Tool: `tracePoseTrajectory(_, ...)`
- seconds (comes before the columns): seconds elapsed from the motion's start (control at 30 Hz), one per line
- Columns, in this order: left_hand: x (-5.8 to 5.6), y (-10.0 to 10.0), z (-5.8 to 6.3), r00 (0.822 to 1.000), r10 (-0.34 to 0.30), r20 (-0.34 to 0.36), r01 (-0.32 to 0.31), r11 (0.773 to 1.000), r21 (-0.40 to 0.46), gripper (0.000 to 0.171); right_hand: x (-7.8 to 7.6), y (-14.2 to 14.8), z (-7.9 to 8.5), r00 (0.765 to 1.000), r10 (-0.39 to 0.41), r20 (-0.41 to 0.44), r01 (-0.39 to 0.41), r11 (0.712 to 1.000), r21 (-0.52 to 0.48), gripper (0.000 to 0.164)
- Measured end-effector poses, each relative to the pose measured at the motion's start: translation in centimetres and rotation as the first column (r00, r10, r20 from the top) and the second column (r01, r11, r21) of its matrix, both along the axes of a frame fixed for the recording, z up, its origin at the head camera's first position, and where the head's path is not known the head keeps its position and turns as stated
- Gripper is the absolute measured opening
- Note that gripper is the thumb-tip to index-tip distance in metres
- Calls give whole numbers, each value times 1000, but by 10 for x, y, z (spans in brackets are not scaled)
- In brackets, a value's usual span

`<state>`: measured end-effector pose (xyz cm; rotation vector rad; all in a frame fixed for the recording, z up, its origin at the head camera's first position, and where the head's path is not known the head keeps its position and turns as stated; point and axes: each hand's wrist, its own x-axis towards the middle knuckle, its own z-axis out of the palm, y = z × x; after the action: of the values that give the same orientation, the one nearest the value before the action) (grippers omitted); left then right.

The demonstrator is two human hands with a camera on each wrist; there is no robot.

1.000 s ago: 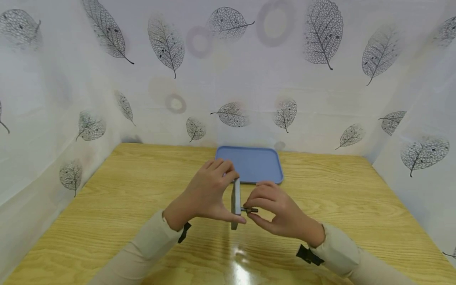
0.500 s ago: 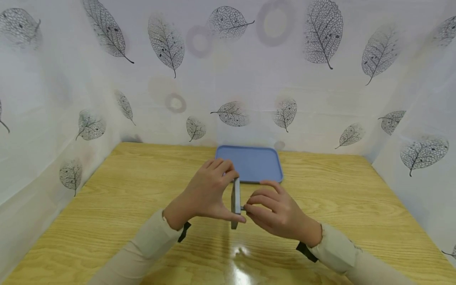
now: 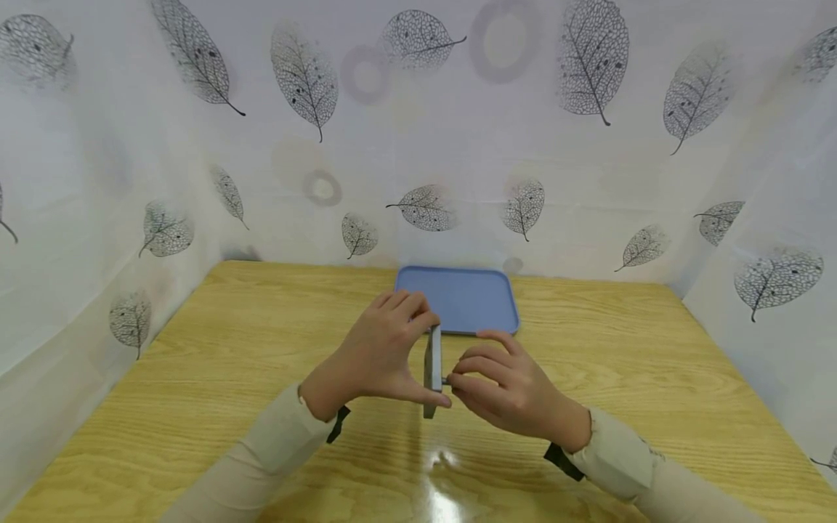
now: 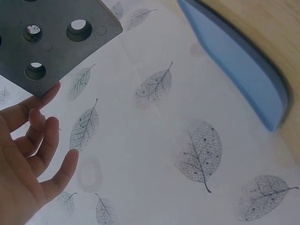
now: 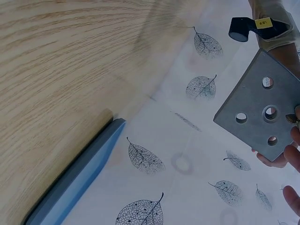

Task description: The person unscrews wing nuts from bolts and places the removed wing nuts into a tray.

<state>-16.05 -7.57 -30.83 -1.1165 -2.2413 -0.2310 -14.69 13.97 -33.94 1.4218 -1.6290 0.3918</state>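
A square grey metal plate with several round holes stands on edge in the air above the table. My left hand grips it by its edges, fingers on the top and thumb near the lower part. From the right, my right hand pinches a slim bolt at the plate's face, its other end hidden behind the fingertips. In the right wrist view, a small brass-coloured end shows between the fingers, close to a hole of the plate. The left wrist view shows the plate's other face.
A blue tray lies at the back of the wooden table, behind the hands. White sheeting with a leaf print hangs along the back and both sides.
The right fingers have shifted their hold: the bolt's brownish outer end, visible a second ago, is now covered by them, and the index finger is raised. Left hand and plate stay put.
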Motion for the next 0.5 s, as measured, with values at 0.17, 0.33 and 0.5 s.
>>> tracePoseTrajectory(0.17, 1, 0, 0, 1000, 11, 12, -11, 1000, -4, 83, 0, 0, 0, 1000, 2, 9, -2, 1000, 2, 16)
tracePoseTrajectory(0.33, 1, -1, 0, 999, 33, -2, -33, 999, -23, 85, 0, 0, 0, 1000, 2, 12, -2, 1000, 2, 16)
tracePoseTrajectory(0.5, 1, -1, 1, 998, 55, -27, -56, 997, -48, 86, 0, -1, 0, 1000, 3, 16, -4, 1000, 1, 17)
